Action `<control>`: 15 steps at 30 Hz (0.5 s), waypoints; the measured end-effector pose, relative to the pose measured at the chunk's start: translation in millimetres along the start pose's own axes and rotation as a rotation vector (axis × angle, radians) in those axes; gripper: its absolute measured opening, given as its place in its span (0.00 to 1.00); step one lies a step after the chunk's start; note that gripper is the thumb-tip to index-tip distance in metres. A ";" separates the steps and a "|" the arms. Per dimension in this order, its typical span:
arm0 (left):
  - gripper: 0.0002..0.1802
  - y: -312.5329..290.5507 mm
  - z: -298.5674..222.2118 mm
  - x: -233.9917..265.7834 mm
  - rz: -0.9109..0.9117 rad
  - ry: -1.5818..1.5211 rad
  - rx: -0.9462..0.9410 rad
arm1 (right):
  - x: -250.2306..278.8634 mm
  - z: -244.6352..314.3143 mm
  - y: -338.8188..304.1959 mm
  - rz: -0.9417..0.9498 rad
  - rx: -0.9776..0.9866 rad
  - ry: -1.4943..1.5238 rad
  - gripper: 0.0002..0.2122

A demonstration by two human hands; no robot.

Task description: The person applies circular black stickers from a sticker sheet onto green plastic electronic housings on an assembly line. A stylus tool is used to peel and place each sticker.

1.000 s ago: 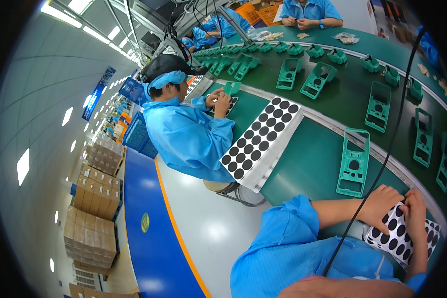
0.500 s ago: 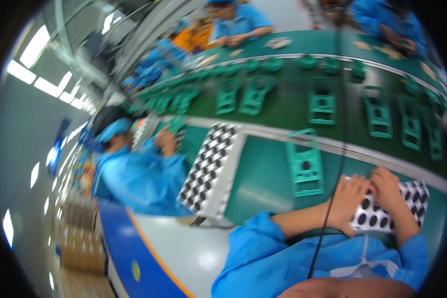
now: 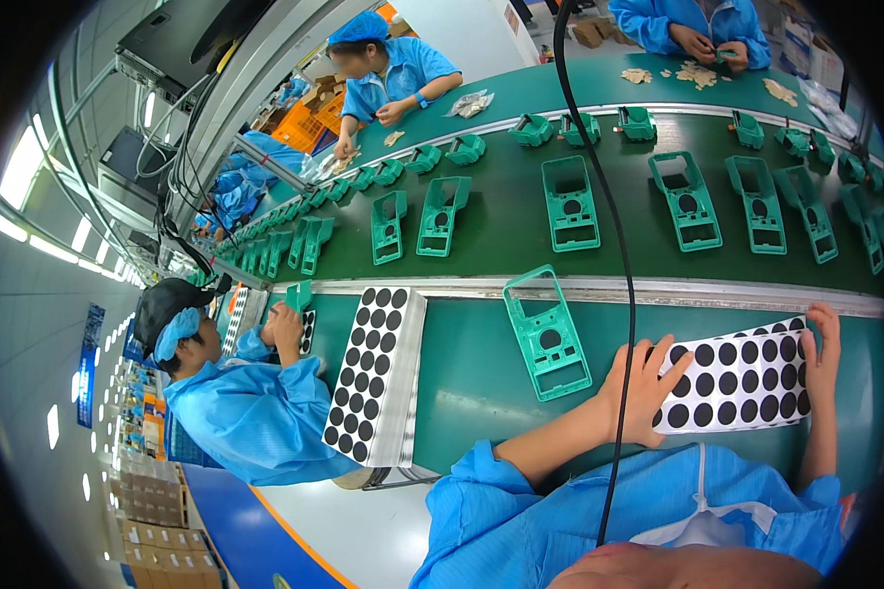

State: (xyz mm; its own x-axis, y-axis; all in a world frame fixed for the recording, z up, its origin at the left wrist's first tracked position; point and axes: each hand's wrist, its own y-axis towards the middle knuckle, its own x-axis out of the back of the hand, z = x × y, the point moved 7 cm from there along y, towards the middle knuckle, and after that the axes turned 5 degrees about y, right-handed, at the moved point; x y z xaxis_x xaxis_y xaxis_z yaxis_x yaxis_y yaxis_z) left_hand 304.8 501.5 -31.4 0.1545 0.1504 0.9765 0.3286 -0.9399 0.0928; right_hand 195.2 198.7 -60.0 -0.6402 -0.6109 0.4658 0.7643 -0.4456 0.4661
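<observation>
A white sheet of black round stickers lies in front of me at the right, with the edge of another such sheet showing behind it. My left hand rests on its left end, fingers spread, the fingertips over the sheet. At the right end my right hand touches the edge, fingers apart and slightly curved. Left of my left hand, a green plastic housing with a round black spot lies on the green bench. Farther left stands a thick stack of sticker sheets.
Green housings and small green parts line the conveyor beyond a metal rail. A co-worker sits at my left; others work across the line. A black cable hangs across the view.
My hands have moved apart, from close together over the sticker sheet to its two ends. The view has turned, shifting the bench and housings in the picture.
</observation>
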 end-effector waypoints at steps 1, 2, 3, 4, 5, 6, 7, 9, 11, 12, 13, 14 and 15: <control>0.60 0.6 1.2 1.0 0.004 0.001 -0.002 | 8.1 -24.6 -5.2 -0.060 -0.101 0.131 0.10; 0.60 1.5 1.7 1.9 0.022 -0.013 -0.010 | 14.5 -33.2 -8.8 -0.054 -0.076 0.138 0.10; 0.60 0.0 2.4 1.6 0.046 -0.017 -0.005 | 13.2 -29.5 -7.4 -0.054 -0.080 0.146 0.10; 0.60 -1.9 3.2 1.1 0.052 -0.014 -0.004 | 13.3 -32.7 -5.2 -0.059 -0.181 0.265 0.11; 0.60 -4.2 6.6 -2.2 0.090 -0.004 0.024 | 9.8 -33.6 -3.5 -0.065 -0.281 0.383 0.11; 0.61 -3.7 8.1 -3.4 0.125 0.003 0.047 | 4.9 -30.2 -2.1 -0.082 -0.323 0.474 0.11; 0.61 -3.2 5.6 -2.7 0.127 0.000 0.040 | 4.3 -35.7 -4.6 -0.088 -0.326 0.471 0.11; 0.63 -3.1 -0.8 -1.0 0.147 0.047 0.033 | -1.2 -33.7 -4.8 -0.006 -0.160 0.278 0.10; 0.62 -0.4 -8.4 -6.1 0.131 -0.013 0.012 | -4.1 -32.3 -8.2 -0.026 -0.166 0.257 0.09; 0.61 -0.9 -14.4 -6.3 0.097 -0.009 -0.030 | -5.9 -26.4 -7.4 -0.026 -0.131 0.233 0.09; 0.59 -1.3 -20.0 -8.1 0.063 -0.006 -0.072 | -7.4 -22.3 -6.8 -0.026 -0.097 0.210 0.09; 0.56 -1.2 -23.2 -14.5 0.034 -0.030 -0.101 | -8.9 -23.7 -6.8 -0.019 -0.097 0.215 0.09; 0.52 -1.7 -25.3 -16.5 -0.016 -0.025 -0.091 | -7.4 -25.3 -6.9 -0.023 -0.087 0.210 0.08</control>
State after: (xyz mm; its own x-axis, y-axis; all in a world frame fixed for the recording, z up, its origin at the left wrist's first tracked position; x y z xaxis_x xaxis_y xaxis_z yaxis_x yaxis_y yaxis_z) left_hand 278.1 492.9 -42.8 0.1731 0.1717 0.9698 0.2449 -0.9613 0.1265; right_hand 196.6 189.8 -85.7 -0.6345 -0.7188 0.2842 0.7591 -0.5103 0.4042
